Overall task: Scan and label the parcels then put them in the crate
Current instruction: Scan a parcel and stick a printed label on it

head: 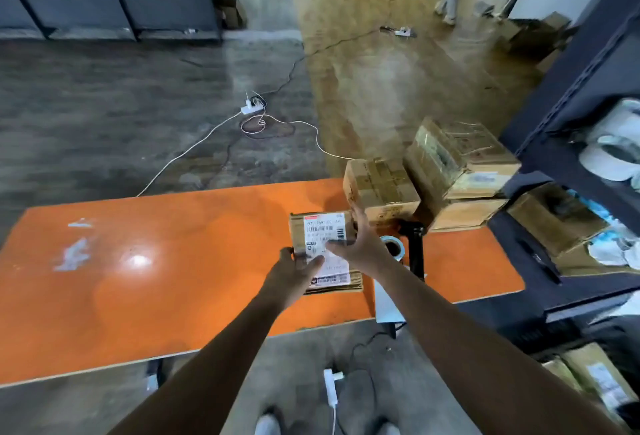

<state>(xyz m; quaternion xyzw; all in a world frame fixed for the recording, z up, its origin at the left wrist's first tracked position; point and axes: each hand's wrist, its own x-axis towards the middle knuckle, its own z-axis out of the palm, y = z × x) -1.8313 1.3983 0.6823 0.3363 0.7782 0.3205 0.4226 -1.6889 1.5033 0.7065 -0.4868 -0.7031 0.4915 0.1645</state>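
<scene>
Shoes, two, at bottom edge on grey floor; white plug with cord between them. Bare forearms, two, reaching forward over orange tabletop.

Grip, left hand: fingers curled under near left corner of parcel, thumb pressed on top. Grip, right hand: fingers wrapped round far right edge, thumb laid on white label. Both holding same parcel.

Location of parcel: toward right end of tabletop, low over it, barcodes facing up. Resting or just lifted: cannot tell. Beneath near side, corrugated edge: same parcel or second flat one, cannot tell.

Just right of parcel: roll of tape or labels; black post, possibly scanner stand. Far right corner: front box, upper box, lower box, stacked close together. Beyond them, dark shelf. No crate in view.

Likely risks:
- thumbs covering barcode, hence failed scan;
- right wrist brushing roll and sending it off tabletop;
- cord at feet catching a shoe on any turn toward crate;
- new label creased if pressed on while parcel held in air rather than laid flat.

Count:
- shoes: 2
- hands: 2
- parcel in hand: 1, perhaps 2
- stacked boxes: 3
- roll: 1
- black post: 1
- plug: 1
- crates seen: 0
</scene>
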